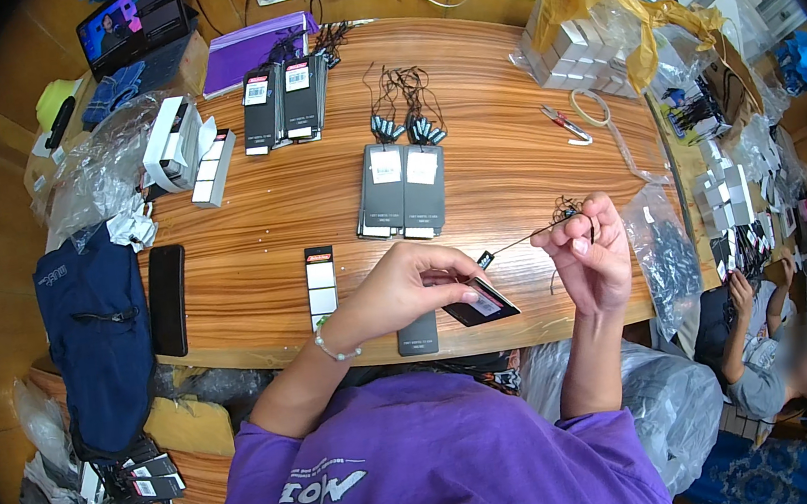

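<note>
A black phone (168, 299) lies flat near the desk (495, 180) edge, beside a navy bag (96, 335); red-handled scissors (564, 123) rest near stacked white boxes (573, 55); a purple folder (258, 48) sits beside a laptop (132, 25); another person (774, 353) sits nearby.

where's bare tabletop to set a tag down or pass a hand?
Bare wood lies between the black phone and the grey card stacks, and between those stacks and the scissors. Crowded: the far left by the white boxes, the right edge with bags, and the near edge under the left hand and right hand.
</note>
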Demonstrator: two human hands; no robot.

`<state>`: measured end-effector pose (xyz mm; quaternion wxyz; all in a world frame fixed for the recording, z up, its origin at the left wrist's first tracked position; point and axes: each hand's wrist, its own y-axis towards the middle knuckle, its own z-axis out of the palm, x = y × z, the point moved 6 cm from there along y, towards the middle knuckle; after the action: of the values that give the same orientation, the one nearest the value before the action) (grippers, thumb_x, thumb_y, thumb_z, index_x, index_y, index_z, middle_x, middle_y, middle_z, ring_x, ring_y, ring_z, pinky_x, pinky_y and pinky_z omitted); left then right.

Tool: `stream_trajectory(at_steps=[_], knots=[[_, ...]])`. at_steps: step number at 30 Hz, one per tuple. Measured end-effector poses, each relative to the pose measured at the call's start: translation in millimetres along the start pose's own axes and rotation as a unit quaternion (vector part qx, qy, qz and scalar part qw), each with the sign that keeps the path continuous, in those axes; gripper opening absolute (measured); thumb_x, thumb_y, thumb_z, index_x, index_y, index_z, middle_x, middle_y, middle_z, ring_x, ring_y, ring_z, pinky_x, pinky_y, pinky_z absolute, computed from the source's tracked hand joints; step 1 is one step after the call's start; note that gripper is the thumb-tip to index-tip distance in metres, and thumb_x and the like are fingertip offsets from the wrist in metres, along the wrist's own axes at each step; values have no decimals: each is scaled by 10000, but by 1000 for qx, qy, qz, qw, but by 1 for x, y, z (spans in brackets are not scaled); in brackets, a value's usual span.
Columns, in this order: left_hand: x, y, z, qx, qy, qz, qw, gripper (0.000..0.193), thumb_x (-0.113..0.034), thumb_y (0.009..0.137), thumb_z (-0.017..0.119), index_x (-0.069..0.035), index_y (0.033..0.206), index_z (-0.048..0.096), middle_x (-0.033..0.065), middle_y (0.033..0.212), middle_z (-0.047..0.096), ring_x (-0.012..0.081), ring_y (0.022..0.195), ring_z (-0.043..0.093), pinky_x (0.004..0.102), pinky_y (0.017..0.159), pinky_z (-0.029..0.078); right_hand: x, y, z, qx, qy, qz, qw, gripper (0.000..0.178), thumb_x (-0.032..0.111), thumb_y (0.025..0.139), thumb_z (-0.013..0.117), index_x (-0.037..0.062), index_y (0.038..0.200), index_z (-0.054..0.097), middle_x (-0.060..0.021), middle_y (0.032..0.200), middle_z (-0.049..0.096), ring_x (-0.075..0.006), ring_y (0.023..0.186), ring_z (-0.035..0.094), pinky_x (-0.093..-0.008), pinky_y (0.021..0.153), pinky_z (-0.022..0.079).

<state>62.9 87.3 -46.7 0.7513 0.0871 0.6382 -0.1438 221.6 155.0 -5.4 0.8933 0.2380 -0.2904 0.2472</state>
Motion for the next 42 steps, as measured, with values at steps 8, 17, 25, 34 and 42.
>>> stream_trajectory(at_steps=[8, 17, 25, 34, 42], knots=[[0, -1, -7, -9, -34, 2, 999, 161, 20, 773, 645, 19, 933, 648, 85, 936, 655, 119, 859, 608, 245, 789, 491, 10, 10, 5, -23, -192, -147, 970, 140, 111, 843, 606, 5, 901, 535, -128, 796, 600, -244, 765, 601, -416, 812, 464], [-11, -3, -35, -198, 2, 104, 975, 163, 74, 766, 626, 17, 918, 610, 79, 988, 609, 107, 870, 588, 233, 797, 499, -1, 13, 28, -93, -333, -86, 934, 71, 30, 833, 578, -40, 842, 584, -75, 724, 549, -117, 623, 506, -233, 595, 429], [-15, -7, -39, -243, 38, 85, 966, 159, 61, 751, 654, 2, 894, 617, 53, 901, 628, 96, 839, 588, 220, 752, 495, -20, 19, 50, -38, -664, -97, 741, 33, -2, 720, 630, -20, 744, 616, -92, 674, 530, -196, 622, 512, -292, 564, 398], [-17, -6, -40, -259, 17, 122, 958, 153, 31, 773, 639, 4, 923, 624, 38, 851, 627, 78, 779, 594, 208, 700, 518, -31, 20, 53, -9, -701, -95, 706, 58, 4, 689, 634, -12, 707, 582, -113, 671, 524, -264, 647, 521, -352, 590, 418], [-14, -4, -39, -252, 9, 108, 962, 162, 59, 781, 625, 40, 938, 587, 85, 890, 622, 102, 819, 603, 223, 729, 542, -40, 22, 52, -28, -719, -124, 683, 66, 10, 674, 636, 0, 688, 572, -107, 658, 525, -265, 630, 519, -357, 578, 415]])
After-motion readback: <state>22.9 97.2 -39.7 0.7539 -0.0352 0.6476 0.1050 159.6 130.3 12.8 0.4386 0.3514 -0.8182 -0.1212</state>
